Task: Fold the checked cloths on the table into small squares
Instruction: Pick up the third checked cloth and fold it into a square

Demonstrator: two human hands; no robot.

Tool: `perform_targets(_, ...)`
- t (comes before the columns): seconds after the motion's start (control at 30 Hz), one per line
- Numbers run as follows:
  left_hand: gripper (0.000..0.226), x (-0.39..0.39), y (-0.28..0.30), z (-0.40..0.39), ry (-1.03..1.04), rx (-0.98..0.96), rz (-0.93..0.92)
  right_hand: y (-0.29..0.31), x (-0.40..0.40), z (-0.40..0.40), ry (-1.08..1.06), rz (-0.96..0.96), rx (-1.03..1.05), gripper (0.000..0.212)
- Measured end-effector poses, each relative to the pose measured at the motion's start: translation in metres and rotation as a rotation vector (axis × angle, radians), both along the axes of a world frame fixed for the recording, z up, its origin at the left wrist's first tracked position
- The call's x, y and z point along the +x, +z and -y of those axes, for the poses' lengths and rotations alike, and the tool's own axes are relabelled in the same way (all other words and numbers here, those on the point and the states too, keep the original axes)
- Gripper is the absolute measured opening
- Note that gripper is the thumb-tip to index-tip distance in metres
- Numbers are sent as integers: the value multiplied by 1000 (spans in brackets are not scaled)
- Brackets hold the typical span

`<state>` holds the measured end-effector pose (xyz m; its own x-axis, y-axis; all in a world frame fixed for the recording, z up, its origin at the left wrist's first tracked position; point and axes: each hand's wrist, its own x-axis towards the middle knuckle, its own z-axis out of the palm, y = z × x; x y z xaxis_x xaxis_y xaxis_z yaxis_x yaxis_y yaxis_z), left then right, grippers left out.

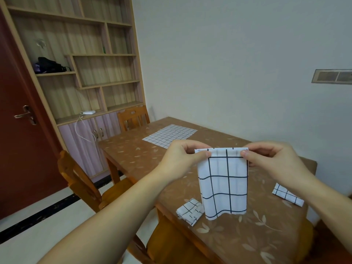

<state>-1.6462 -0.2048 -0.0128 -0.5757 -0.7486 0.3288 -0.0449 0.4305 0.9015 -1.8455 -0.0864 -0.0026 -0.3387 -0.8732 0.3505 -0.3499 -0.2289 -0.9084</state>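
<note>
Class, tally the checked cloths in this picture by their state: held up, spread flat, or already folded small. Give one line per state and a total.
Held up by left hand and right hand: 1
Spread flat: 1
Folded small: 2
Total: 4

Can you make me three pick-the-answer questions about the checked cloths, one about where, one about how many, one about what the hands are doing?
1. Where is the unfolded cloth lying?
A. At the far end of the table
B. On a chair
C. On the floor

2. How many checked cloths show in all?
A. Two
B. Four
C. Six

3. How is the hanging cloth held?
A. Pressed flat on the table
B. Pinched at both top corners
C. Held by one hand only

Answers: 1 A, it lies spread flat far from the hands. 2 B, one flat, one hanging, plus the folded cloth on the left and the folded cloth on the right. 3 B, the left hand and right hand each pinch a corner.
</note>
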Motion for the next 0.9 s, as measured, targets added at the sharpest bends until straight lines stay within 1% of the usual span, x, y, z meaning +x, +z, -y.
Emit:
perform_targets(0.13,14,1,2,-1,-12,-26,26,-1,1,1,-36,32,-16,10)
perform_targets(0.27,12,2,1,-1,-17,-36,31,0,2,1,-59,40,-25,8)
perform_targets(0.33,18,1,-1,1,-7,-53,46,0,2,0,-49,34,-28,10)
perform_targets(0.47,8,3,-1,2,14,-73,70,0,4,-1,-50,21,-32,13)
perform_targets(0.6,7,5,8,0,-9,-124,223,2,6,-1,-34,-9,-39,15)
perform_targets(0.67,10,1,18,-4,-58,-216,322,4,8,0,-9,-40,-24,16)
perform_targets(0.73,15,-6,27,-10,-83,-329,383,7,12,2,25,-66,-17,17)
perform_targets(0.77,17,-10,32,-12,-85,-365,393,9,14,2,35,-65,-25,17)
perform_targets(0.83,17,-15,38,-13,-85,-383,355,9,15,3,51,-47,-36,17)
perform_targets(0.9,17,-14,42,-10,-64,-362,278,8,13,1,89,-110,36,12)
